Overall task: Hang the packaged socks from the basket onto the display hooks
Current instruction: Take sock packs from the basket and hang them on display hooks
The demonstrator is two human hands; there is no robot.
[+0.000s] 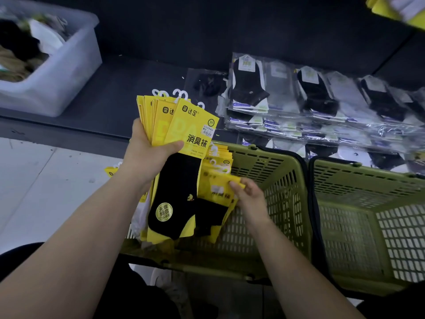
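My left hand (147, 150) grips a fanned stack of yellow sock packs (184, 125), each with a white plastic hook at the top; the front pack shows a black sock. It hovers over the left end of an olive-green basket (285, 180). My right hand (249, 199) pinches the yellow card of another sock pack (216, 189) that stands among several more packs inside the basket. No display hook shows clearly; yellow packs (391, 8) hang at the top right corner.
A second olive-green basket (368, 203) stands to the right. Clear-wrapped black and grey socks (310, 100) lie in rows on the dark shelf behind. A translucent bin (69, 65) of loose items sits at the back left. Pale floor lies at left.
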